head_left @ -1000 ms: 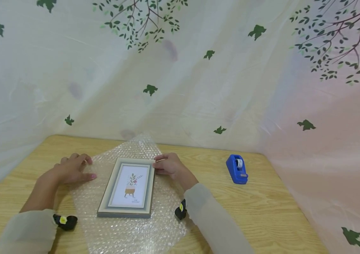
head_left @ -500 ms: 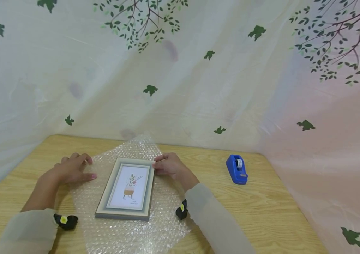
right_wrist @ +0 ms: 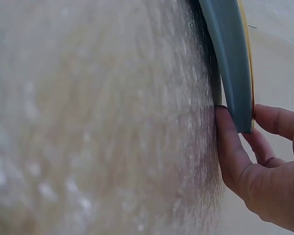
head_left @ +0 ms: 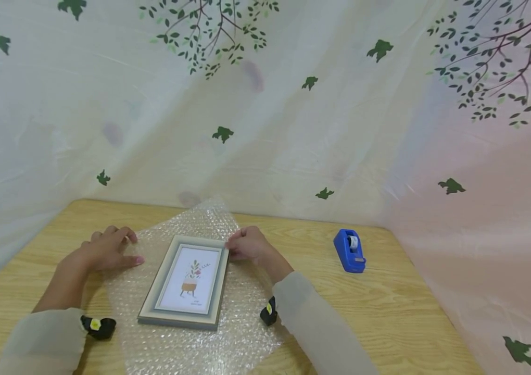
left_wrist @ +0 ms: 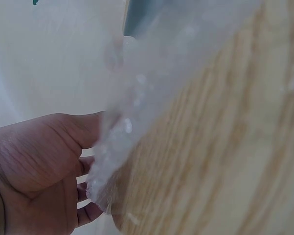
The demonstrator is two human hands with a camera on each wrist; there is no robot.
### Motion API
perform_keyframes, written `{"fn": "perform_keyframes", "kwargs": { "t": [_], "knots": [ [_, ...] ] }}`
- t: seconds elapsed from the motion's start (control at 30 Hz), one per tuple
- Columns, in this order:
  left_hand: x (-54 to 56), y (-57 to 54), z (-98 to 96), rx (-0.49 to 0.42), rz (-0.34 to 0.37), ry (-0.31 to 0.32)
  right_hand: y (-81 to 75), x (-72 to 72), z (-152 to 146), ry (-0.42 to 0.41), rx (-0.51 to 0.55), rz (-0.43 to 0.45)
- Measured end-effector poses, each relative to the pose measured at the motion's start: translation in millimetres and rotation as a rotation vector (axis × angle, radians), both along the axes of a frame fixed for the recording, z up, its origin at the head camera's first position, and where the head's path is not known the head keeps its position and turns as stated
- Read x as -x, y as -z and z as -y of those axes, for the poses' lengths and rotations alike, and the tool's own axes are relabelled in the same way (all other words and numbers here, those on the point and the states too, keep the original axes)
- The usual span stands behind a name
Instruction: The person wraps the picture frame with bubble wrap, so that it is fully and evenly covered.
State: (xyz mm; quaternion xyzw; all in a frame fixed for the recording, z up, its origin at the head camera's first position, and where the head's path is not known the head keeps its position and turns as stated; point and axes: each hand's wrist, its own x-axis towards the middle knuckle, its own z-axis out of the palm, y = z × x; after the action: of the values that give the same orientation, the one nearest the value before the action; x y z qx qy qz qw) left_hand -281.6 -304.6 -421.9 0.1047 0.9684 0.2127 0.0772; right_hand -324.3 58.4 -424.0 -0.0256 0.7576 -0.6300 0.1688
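Note:
A picture frame (head_left: pixel 185 281) with a potted-plant print lies face up, slanted, over a sheet of bubble wrap (head_left: pixel 190 349). At its top right corner my right hand (head_left: pixel 252 246) pinches the edge. In the right wrist view, the thumb and fingers of that hand (right_wrist: pixel 269 186) sit on either side of the blue-grey frame (right_wrist: pixel 235 63), slightly off the wrap there. My left hand (head_left: pixel 105 252) rests at the wrap's left edge, fingers spread and bent. The left wrist view has the wrap (left_wrist: pixel 147 103) covering part of its fingertips.
A blue tape dispenser (head_left: pixel 350 251) stands on the wooden table (head_left: pixel 387 312) to the right. Behind the table hangs a pale curtain (head_left: pixel 270 156) with leaf prints. Black wrist cameras are strapped to both sleeves.
The frame's lower end has swung a little to the left and nearer, turning about the corner my right hand holds. My left hand stays in place.

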Motion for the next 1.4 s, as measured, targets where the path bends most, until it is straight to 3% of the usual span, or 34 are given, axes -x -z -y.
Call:
{"fn": "perform_keyframes", "kwargs": {
  "t": [0.2,0.47,0.73,1.2,1.4],
  "knots": [
    [-0.9,-0.2,-1.1,0.008,-0.006,-0.001,2.3,3.2,-4.8,-0.044,-0.054,-0.009],
    [2.0,4.3,1.1,0.015,-0.02,0.0,-1.9,1.4,-6.2,-0.075,-0.032,-0.001],
    [2.0,4.2,1.5,0.016,-0.022,0.003,0.8,1.5,-4.0,-0.069,-0.14,-0.096],
    [2.3,3.4,-0.4,0.01,-0.018,0.004,-0.8,0.2,-6.6,0.01,-0.096,-0.038],
    [1.8,3.6,1.6,0.003,-0.014,0.003,-1.0,1.1,-8.7,-0.02,-0.092,-0.029]
  ]
}}
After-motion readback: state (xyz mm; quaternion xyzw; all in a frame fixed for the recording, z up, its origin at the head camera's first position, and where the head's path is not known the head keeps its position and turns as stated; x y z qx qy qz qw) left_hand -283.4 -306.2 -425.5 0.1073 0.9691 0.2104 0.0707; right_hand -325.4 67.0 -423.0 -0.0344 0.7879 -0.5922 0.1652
